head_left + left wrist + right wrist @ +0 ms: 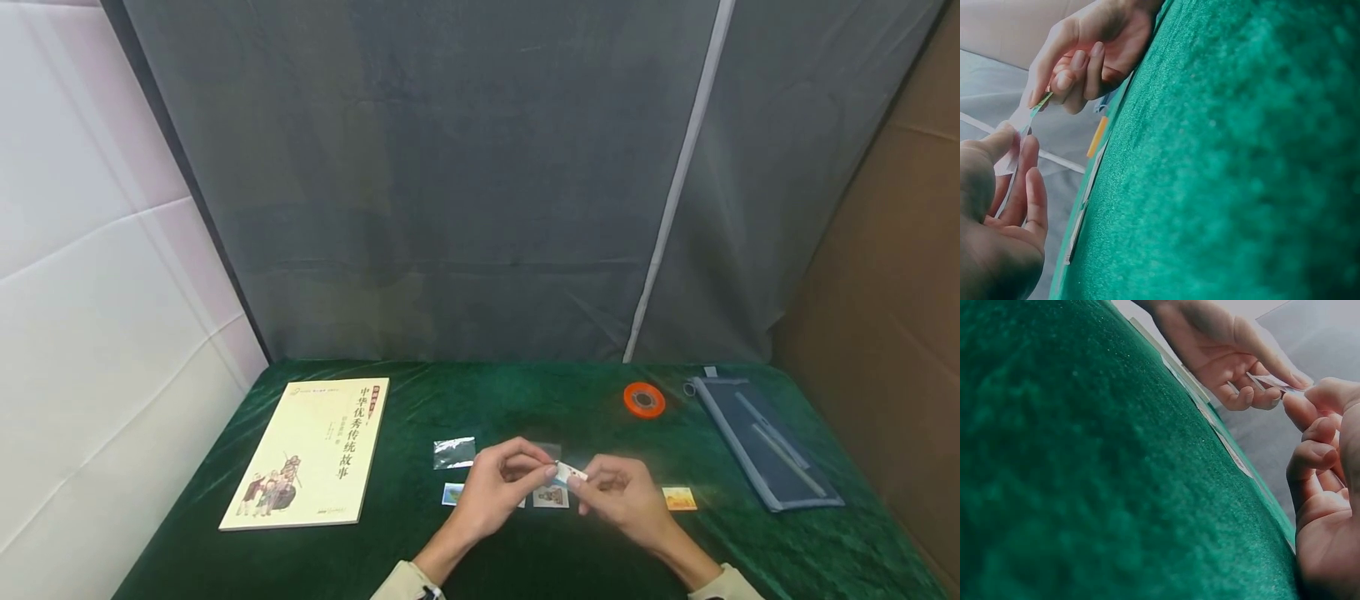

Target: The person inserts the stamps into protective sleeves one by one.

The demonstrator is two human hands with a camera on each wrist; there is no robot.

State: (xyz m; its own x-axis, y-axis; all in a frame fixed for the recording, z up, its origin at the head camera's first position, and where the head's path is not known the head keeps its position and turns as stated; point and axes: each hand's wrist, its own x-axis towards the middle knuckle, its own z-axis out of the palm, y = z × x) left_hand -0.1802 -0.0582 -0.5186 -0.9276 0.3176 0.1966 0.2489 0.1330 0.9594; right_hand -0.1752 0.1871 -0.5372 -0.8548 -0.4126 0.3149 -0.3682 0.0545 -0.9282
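Between both hands, above the cloth, is a small printed stamp-like card (572, 474). My left hand (491, 492) pinches its left side between thumb and fingers, along with a clear film (1007, 164) seen in the left wrist view. My right hand (626, 500) pinches the card's right side with thumb and forefinger, the other fingers curled. Below the hands lie a card with a figure picture (551, 497) and a blue-green card (452, 493), with another partly hidden by my left hand. A clear plastic sleeve (454, 452) lies behind them.
A cream book (307, 450) lies on the green cloth (420, 400) at the left. Toward the back right is an orange round object (644, 400), and farther right a blue zip pouch (765, 442). A yellow-orange card (678, 498) lies right of my right hand.
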